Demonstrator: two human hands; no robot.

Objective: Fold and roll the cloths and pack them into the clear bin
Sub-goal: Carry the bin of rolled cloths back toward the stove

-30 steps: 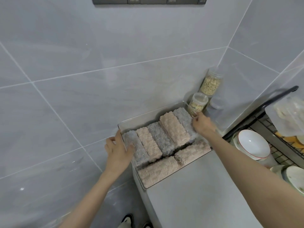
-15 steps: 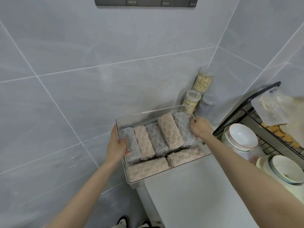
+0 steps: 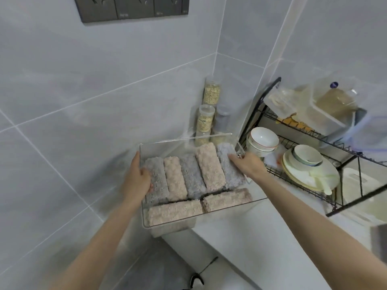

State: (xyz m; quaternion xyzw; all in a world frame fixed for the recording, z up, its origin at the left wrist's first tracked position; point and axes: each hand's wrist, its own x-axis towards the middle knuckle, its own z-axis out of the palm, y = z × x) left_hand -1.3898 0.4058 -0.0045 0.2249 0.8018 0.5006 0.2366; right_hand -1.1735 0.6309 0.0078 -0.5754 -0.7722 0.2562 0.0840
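Head view: clear bin point(image 3: 167, 149) held between left fingers point(image 3: 147, 174), right fingers point(image 3: 232, 158).

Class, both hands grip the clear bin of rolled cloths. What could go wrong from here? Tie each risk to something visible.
1. The clear bin, gripped by the left hand and right hand, juts past the counter edge; let go there, it could tip off.
2. The stacked bowls sit close by the right hand; a sideways swing might knock them.
3. The jars stand just behind the bin; pushing it back could topple them.
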